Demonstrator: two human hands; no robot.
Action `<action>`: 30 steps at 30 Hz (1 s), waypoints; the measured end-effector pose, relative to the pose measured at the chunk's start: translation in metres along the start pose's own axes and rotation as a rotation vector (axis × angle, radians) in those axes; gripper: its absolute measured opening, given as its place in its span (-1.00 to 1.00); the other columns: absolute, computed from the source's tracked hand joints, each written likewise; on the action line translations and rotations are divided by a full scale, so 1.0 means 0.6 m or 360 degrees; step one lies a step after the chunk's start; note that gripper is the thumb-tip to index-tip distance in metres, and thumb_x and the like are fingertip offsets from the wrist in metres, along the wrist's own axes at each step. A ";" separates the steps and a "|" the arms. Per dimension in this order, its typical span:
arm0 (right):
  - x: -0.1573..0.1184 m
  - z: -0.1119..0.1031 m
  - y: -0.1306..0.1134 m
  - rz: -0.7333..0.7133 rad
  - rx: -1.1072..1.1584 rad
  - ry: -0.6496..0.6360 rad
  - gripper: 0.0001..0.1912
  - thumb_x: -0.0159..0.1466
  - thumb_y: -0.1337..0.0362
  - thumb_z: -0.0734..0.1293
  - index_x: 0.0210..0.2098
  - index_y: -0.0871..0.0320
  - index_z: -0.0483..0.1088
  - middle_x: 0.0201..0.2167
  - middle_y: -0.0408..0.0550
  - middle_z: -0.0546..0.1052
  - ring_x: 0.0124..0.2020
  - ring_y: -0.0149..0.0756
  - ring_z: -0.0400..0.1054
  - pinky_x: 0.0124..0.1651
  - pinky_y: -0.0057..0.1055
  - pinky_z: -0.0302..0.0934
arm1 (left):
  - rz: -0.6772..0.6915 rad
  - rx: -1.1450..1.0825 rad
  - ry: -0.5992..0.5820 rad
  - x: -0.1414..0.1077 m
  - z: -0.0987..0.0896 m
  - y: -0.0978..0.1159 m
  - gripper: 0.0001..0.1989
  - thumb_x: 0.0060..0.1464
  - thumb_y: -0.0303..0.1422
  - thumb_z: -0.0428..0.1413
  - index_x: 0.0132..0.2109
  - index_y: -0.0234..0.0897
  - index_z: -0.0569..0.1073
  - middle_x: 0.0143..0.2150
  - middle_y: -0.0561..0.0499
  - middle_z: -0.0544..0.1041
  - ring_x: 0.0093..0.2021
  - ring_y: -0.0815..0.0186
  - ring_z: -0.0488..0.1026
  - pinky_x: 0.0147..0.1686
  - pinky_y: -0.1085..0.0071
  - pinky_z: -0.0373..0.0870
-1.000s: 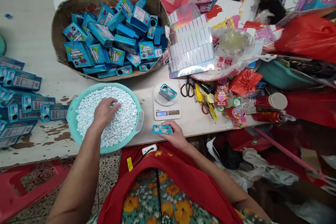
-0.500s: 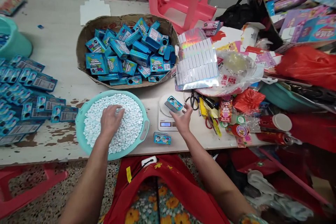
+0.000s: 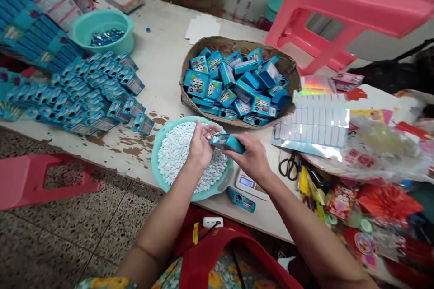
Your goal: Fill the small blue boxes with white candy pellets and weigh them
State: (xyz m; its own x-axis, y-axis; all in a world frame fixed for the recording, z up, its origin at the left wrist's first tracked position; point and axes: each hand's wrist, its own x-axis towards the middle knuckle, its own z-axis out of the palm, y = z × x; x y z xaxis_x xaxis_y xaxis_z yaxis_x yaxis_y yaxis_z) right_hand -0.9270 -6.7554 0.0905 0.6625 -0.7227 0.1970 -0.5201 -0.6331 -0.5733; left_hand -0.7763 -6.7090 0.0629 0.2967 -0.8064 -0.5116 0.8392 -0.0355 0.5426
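Note:
My right hand (image 3: 252,156) grips a small blue candy box (image 3: 232,142) and holds it tilted over the teal basin (image 3: 155,162). White candies (image 3: 176,149) fill much of that basin. Beside the box's end, my left hand (image 3: 200,146) is cupped palm up with its fingers curled, and a white candy or two shows at the fingers; how many lie in the palm is hidden. A second blue box (image 3: 241,199) lies on the table near its front edge. Partly behind my right hand is a small digital scale (image 3: 247,182) with a lit display.
A cut-down cardboard box (image 3: 237,121) full of blue boxes stands behind the basin. Rows of blue boxes (image 3: 98,95) and a teal tub (image 3: 127,38) are at left. Scissors (image 3: 289,167), silvery label sheets (image 3: 315,122) and plastic bags crowd the right; a pink stool (image 3: 318,4) stands behind.
The view has swung left. My right hand has lifted the blue box off the scale and brought it over the basin. My left hand has risen from the candies and turned palm up beside it.

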 end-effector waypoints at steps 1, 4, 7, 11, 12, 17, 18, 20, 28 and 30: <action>0.011 0.012 -0.005 -0.0042 -0.0050 -0.0061 -0.62 0.12 0.03 0.41 -0.13 0.07 0.42 -0.39 -0.07 0.44 -0.31 -0.18 0.31 -0.24 -0.28 0.14 | -0.0003 -0.0083 0.0037 0.004 -0.007 0.002 -0.54 0.08 0.02 -0.02 -0.30 -0.33 0.45 -0.32 -0.13 0.54 -0.34 0.27 0.49 -0.37 0.39 0.40; 0.025 0.036 -0.017 -0.0100 -0.0192 -0.0096 -0.61 0.13 0.00 0.39 -0.13 0.07 0.43 -0.39 -0.06 0.43 -0.32 -0.17 0.29 -0.27 -0.29 0.09 | 0.0048 -0.0253 0.0112 0.015 -0.034 0.003 -0.63 0.10 -0.08 0.01 -0.36 -0.34 0.44 -0.39 -0.07 0.52 -0.37 0.31 0.49 -0.36 0.41 0.40; 0.019 0.041 -0.030 -0.0126 -0.0331 -0.0171 -0.64 0.14 0.00 0.38 -0.17 0.08 0.45 -0.42 -0.06 0.43 -0.33 -0.17 0.28 -0.31 -0.30 0.05 | -0.0055 -0.0314 0.0221 0.022 -0.056 -0.004 -0.66 0.10 -0.12 0.02 -0.38 -0.35 0.43 -0.43 -0.06 0.50 -0.40 0.32 0.48 -0.37 0.42 0.40; 0.004 0.031 -0.044 -0.0085 -0.0274 -0.0173 -0.62 0.14 0.01 0.38 -0.13 0.06 0.44 -0.38 -0.07 0.45 -0.30 -0.18 0.29 -0.28 -0.29 0.07 | -0.0091 -0.0331 0.0224 0.019 -0.067 -0.014 -0.69 0.08 -0.16 0.04 -0.36 -0.35 0.43 -0.41 -0.05 0.49 -0.44 0.35 0.45 -0.41 0.43 0.38; 0.000 0.030 -0.044 -0.0060 -0.0248 -0.0134 -0.61 0.14 0.01 0.39 -0.12 0.06 0.44 -0.37 -0.07 0.45 -0.30 -0.18 0.29 -0.27 -0.29 0.08 | -0.0076 -0.0327 0.0192 0.016 -0.066 -0.016 -0.70 0.08 -0.16 0.04 -0.35 -0.35 0.43 -0.41 -0.04 0.48 -0.44 0.35 0.45 -0.41 0.43 0.38; -0.014 0.038 -0.022 0.0063 -0.0293 -0.0098 -0.63 0.11 0.02 0.41 -0.16 0.06 0.46 -0.38 -0.06 0.45 -0.31 -0.16 0.30 -0.29 -0.29 0.09 | -0.0057 -0.0265 0.0193 0.012 -0.059 -0.024 -0.73 0.09 -0.20 0.03 -0.37 -0.35 0.42 -0.43 -0.02 0.46 -0.44 0.38 0.43 -0.38 0.44 0.39; -0.018 0.040 -0.017 0.0093 -0.0277 -0.0091 -0.63 0.10 0.02 0.42 -0.16 0.06 0.46 -0.38 -0.05 0.45 -0.30 -0.16 0.30 -0.28 -0.29 0.10 | -0.0058 -0.0274 0.0202 0.012 -0.057 -0.026 -0.75 0.10 -0.23 0.03 -0.37 -0.35 0.42 -0.43 -0.02 0.46 -0.43 0.39 0.43 -0.37 0.45 0.39; -0.027 0.039 -0.009 0.0156 -0.0172 -0.0052 -0.62 0.09 0.04 0.43 -0.16 0.07 0.46 -0.36 -0.05 0.46 -0.29 -0.17 0.32 -0.26 -0.30 0.13 | -0.0077 -0.0309 0.0231 0.014 -0.053 -0.031 -0.80 0.11 -0.29 0.03 -0.36 -0.35 0.42 -0.43 -0.02 0.46 -0.42 0.39 0.43 -0.36 0.44 0.39; -0.088 0.007 0.022 0.0466 0.0646 0.0119 -0.67 0.03 0.19 0.46 -0.21 0.08 0.43 -0.28 -0.14 0.51 -0.23 -0.23 0.37 -0.12 -0.31 0.23 | -0.0284 -0.0340 0.0254 0.018 -0.044 -0.054 -0.84 0.12 -0.36 0.02 -0.36 -0.36 0.39 -0.50 0.03 0.40 -0.57 0.45 0.34 -0.57 0.53 0.28; -0.114 -0.001 0.051 0.0580 0.0795 0.0221 -0.65 0.02 0.18 0.46 -0.20 0.09 0.42 -0.29 -0.14 0.51 -0.23 -0.24 0.38 -0.11 -0.31 0.24 | -0.0331 -0.0303 0.0142 0.018 -0.047 -0.051 -0.81 0.14 -0.34 -0.01 -0.38 -0.33 0.36 -0.57 0.09 0.31 -0.66 0.49 0.22 -0.69 0.57 0.12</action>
State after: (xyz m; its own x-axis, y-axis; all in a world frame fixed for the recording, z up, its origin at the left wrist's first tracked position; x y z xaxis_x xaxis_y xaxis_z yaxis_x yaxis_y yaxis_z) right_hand -0.9882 -6.7256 0.0600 0.3967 -0.9180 0.0014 -0.3628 -0.1581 -0.9184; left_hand -0.7857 -6.7000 0.0219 0.1411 -0.7379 -0.6600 0.9542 -0.0763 0.2893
